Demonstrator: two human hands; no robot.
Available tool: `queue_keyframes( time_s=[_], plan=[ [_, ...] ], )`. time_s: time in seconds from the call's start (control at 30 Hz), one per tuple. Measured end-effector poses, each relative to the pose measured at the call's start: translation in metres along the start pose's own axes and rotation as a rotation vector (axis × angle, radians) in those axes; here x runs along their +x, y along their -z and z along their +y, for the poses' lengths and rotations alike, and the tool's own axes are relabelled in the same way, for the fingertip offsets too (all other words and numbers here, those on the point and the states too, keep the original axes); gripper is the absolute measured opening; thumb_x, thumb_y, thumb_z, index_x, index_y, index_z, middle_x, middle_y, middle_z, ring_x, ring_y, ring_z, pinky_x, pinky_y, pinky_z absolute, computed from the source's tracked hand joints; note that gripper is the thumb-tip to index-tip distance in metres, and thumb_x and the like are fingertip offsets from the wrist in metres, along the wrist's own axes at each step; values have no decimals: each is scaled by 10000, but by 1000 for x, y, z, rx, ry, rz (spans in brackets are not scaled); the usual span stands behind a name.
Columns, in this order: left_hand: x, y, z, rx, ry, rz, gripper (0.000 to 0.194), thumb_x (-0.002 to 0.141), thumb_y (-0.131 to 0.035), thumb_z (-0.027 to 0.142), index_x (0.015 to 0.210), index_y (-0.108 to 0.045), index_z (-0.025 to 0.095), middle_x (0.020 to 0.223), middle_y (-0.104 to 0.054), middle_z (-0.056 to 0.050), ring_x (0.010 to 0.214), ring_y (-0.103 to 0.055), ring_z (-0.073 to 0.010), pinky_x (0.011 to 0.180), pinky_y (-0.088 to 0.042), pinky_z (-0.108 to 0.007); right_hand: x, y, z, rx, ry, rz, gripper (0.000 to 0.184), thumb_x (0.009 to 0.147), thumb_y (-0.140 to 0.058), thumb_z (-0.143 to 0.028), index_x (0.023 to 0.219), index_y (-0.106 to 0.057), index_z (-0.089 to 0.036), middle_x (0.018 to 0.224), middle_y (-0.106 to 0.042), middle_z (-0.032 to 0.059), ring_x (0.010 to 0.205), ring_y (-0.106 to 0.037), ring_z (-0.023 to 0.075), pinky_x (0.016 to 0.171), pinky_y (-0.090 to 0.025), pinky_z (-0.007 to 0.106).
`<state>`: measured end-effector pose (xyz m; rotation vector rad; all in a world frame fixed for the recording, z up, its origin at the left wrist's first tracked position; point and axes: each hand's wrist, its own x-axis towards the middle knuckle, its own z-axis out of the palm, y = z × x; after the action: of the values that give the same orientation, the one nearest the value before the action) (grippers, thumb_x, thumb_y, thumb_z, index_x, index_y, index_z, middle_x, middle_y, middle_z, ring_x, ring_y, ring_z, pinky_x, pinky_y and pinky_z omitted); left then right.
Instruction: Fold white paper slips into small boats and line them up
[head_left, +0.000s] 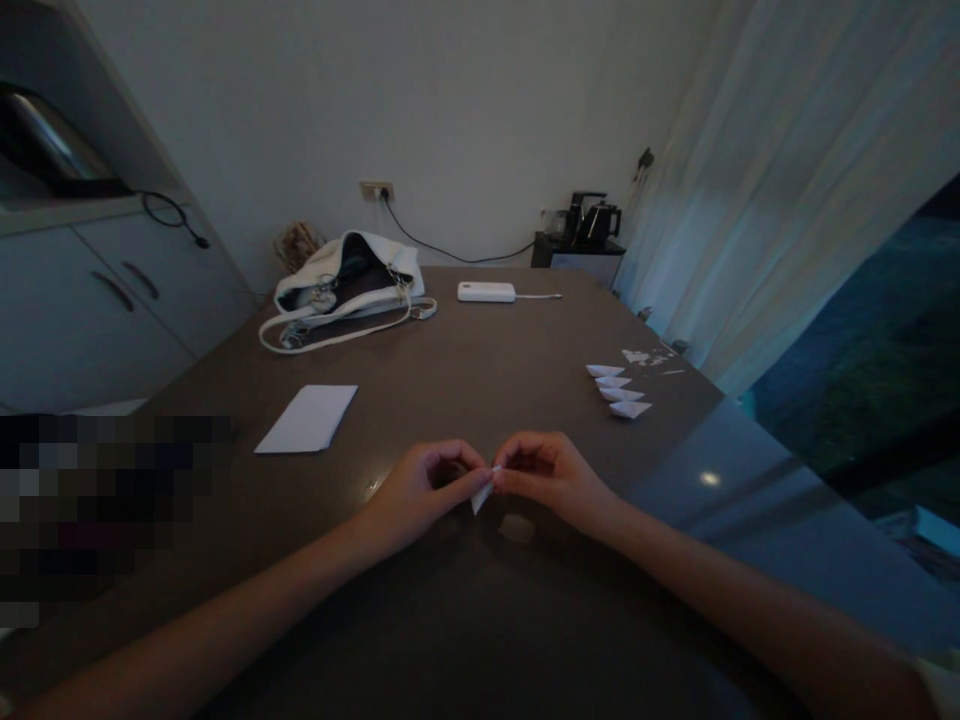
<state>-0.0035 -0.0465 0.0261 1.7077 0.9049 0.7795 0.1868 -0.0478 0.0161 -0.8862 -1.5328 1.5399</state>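
A small folded piece of white paper [482,497] is pinched between both hands above the near middle of the table. My left hand [431,485] is closed on its left side, thumb against fingertips. On its other side my right hand [559,475] grips the upper edge in a similar pinch. Much of the paper is hidden by the fingers; a pointed end hangs below them. Several folded paper boats [621,394] stand in a row to the right of my hands. A stack of white paper sheets [307,420] lies to the left.
Toward the back of the brown table [480,370] are a white handbag [352,280] and a white power bank [486,292] with a short cable. Paper scraps [637,356] lie near the right edge. Beyond stand a black kettle [598,222] and a pale curtain [750,200].
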Motion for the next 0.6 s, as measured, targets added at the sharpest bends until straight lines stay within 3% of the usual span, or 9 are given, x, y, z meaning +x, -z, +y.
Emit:
queue_keyframes(
  time_s=[0.13, 0.37, 0.6],
  plan=[
    [-2, -1, 4, 103, -37, 35, 185, 836, -586, 304, 735, -612, 151, 675, -609, 7, 651, -566, -127, 596, -423, -218, 0, -2, 0, -2, 22, -7, 234, 744, -708, -362, 742, -618, -146, 668, -599, -8, 601, -546, 97, 582, -421, 230],
    [-3, -3, -3, 72, -10, -5, 214, 816, -613, 352, 771, -631, 143, 654, -572, 11, 623, -527, -126, 582, -391, -224, 2, 1, 1, -23, 108, 35, 165, 767, -664, -303, 718, -602, -158, 657, -565, -19, 595, -518, 96, 578, -402, 229],
    [-3, -2, -7, 64, -23, 0, 197, 799, -625, 320, 725, -622, 138, 679, -562, 3, 663, -528, -136, 620, -392, -238, 1, 3, 0, -71, 80, -10, 226, 783, -669, -363, 786, -588, -152, 697, -575, -9, 618, -536, 100, 584, -418, 223]
  ],
)
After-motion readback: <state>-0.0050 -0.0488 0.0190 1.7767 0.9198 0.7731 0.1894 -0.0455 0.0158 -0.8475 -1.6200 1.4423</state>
